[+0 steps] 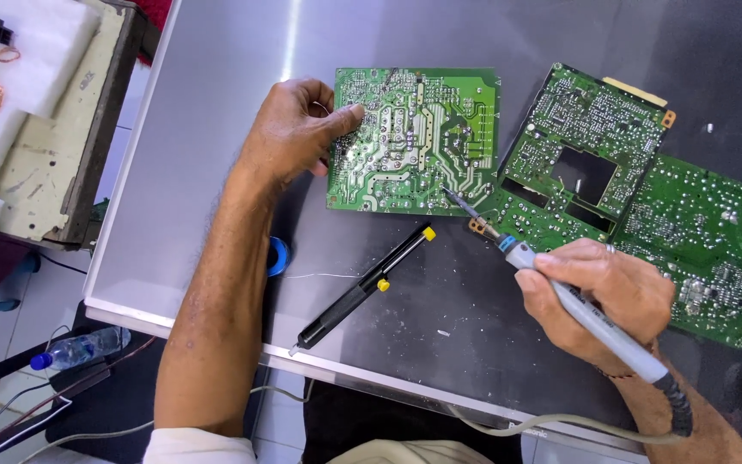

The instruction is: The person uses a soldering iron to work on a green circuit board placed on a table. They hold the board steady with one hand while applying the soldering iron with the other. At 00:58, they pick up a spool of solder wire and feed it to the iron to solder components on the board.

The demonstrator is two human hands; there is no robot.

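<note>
Steadying the stiff, light circuit board [414, 140] lying solder-side up at table centre, left hand [295, 129] gripping its left edge; right hand [599, 296] clenching soldering iron [560, 292], tip touching the near-right corner. Fragile traces; holding by edges seeming safest.

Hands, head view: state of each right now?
Left hand: fingers curled, pressing on the left edge of the square green circuit board.
Right hand: closed around the soldering iron, tip at the board's lower right.
</note>
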